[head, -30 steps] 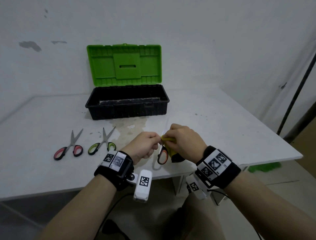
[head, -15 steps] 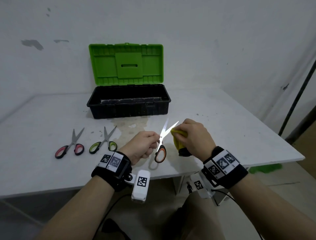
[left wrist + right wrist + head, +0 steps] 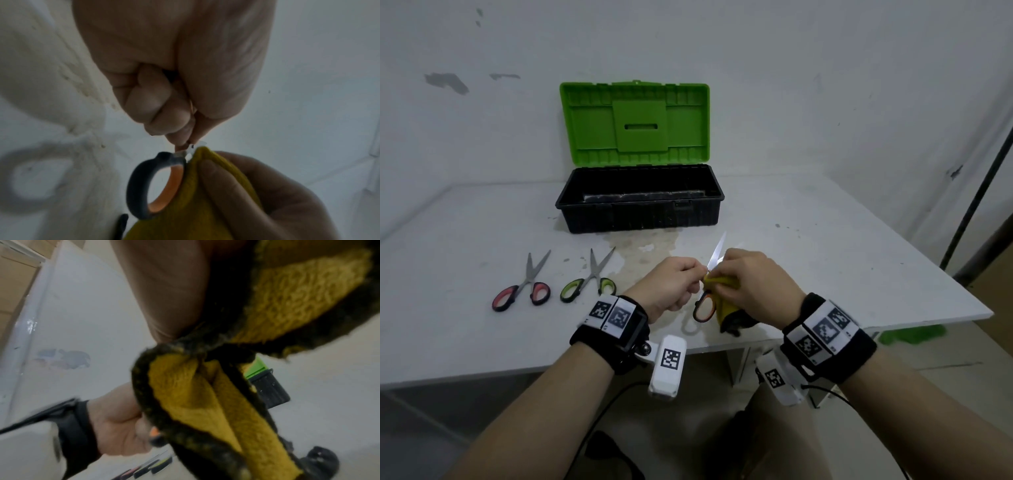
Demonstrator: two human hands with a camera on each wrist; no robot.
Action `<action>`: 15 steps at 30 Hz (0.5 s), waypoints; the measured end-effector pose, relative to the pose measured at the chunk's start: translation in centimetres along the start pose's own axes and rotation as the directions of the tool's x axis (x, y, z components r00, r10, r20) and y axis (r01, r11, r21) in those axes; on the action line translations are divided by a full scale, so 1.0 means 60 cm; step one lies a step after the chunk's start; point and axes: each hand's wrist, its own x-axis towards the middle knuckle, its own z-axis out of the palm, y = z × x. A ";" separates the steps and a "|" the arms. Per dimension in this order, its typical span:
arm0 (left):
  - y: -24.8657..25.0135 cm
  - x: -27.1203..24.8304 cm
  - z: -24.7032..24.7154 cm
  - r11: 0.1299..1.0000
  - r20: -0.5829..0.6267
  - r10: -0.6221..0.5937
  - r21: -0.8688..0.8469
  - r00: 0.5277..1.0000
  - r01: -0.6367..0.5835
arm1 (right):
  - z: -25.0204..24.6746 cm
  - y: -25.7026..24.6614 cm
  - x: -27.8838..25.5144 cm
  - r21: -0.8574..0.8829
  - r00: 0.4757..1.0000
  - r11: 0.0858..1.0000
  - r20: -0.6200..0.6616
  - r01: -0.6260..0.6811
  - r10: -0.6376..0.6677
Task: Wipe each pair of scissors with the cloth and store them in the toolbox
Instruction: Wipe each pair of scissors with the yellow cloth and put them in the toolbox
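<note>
A white table [image 3: 825,246] against a scuffed wall carries the open toolbox [image 3: 640,209], with red-handled scissors [image 3: 524,287] and green-handled scissors [image 3: 589,281] lying left of a stain. Above the near edge, the left hand [image 3: 671,287] pinches the orange-handled scissors [image 3: 705,301] at the pivot. The right hand [image 3: 756,284] clamps the yellow cloth [image 3: 726,305] around one blade.

- White tabletop [image 3: 825,240], stained and discoloured near its middle, front edge running across the lower view.
- Pale wall [image 3: 791,85] behind, scuffed, with grey patches of missing paint [image 3: 446,82] at upper left.
- Dark pole [image 3: 976,198] leaning at the right.
- Grey floor [image 3: 945,359] below the right corner, a green object [image 3: 914,334] lying on it.
- Even, diffuse light.
</note>
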 end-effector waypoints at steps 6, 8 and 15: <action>-0.012 0.003 0.000 1.000 -0.046 -0.010 0.010 0.999 0.011 | 0.002 0.001 -0.007 -0.010 0.984 0.999 0.171 0.046 -0.043; -0.010 0.007 -0.006 1.000 -0.075 -0.015 -0.016 0.997 0.014 | -0.006 0.017 -0.009 0.057 0.990 0.998 0.140 0.005 -0.012; 0.003 0.017 -0.013 0.994 -0.135 -0.003 -0.110 0.991 -0.012 | -0.052 0.108 0.014 0.276 0.859 0.839 -0.082 -0.468 0.506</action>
